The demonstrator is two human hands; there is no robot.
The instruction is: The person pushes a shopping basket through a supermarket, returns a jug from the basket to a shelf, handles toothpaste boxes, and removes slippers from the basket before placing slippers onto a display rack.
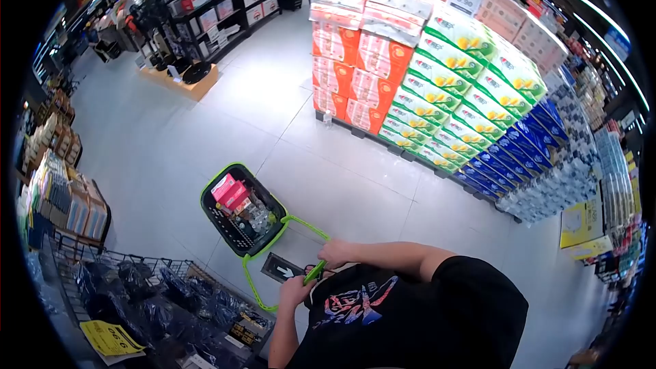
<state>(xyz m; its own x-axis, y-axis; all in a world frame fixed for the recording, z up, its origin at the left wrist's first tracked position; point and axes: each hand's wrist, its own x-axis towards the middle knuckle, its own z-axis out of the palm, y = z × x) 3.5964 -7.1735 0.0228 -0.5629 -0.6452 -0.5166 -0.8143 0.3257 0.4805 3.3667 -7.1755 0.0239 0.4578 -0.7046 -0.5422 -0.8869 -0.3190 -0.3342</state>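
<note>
My left hand [295, 292] is closed around one end of a bright green basket handle [315, 272]. At the handle's other end my right hand [335, 253] is wrapped too, its fingertips partly hidden. Green arms run from the handle to a black shopping basket with a green rim [206, 206], which is on the floor ahead of me. Inside it lie pink boxes [231, 193] and what look like clear plastic bottles [260, 219], with smaller items I cannot make out.
Stacked tissue packs [437, 82] on pallets rise ahead to the right. A wire bin of dark bagged goods [164, 301] with a yellow price sign [113, 338] is close on my left. Fans [154, 34] and black shelves [225, 10] stand farther off. A floor arrow sign [281, 268] lies near my hands.
</note>
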